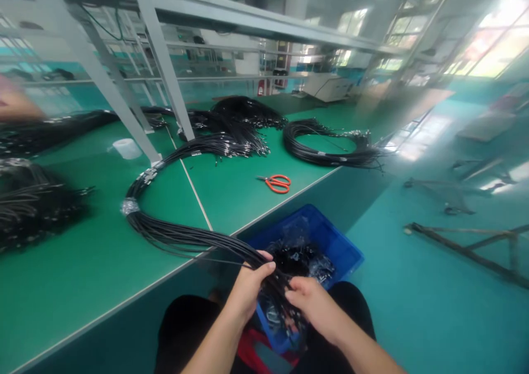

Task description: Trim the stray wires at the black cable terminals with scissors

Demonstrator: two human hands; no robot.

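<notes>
A long bundle of thin black cables (198,232) curves off the green table and hangs over its front edge toward my lap. My left hand (253,280) wraps around the bundle near its loose end, thumb on top. Just to the right, my right hand (308,299) is closed with thumb and fingertips on cables at that end; exactly how many it pinches is hidden. Clear wrap (130,206) binds the bundle at its bend. Under both hands sits a blue bin (345,250) with small dark parts and clear plastic bags inside.
Orange-handled scissors (279,184) lie near the edge of the table (231,203). A coiled cable bundle (306,152) rests at right, more cable heaps (248,112) behind. A metal shelf post (165,60) and white roll (127,148) stand left. Another person's blurred arm (19,101) shows far left.
</notes>
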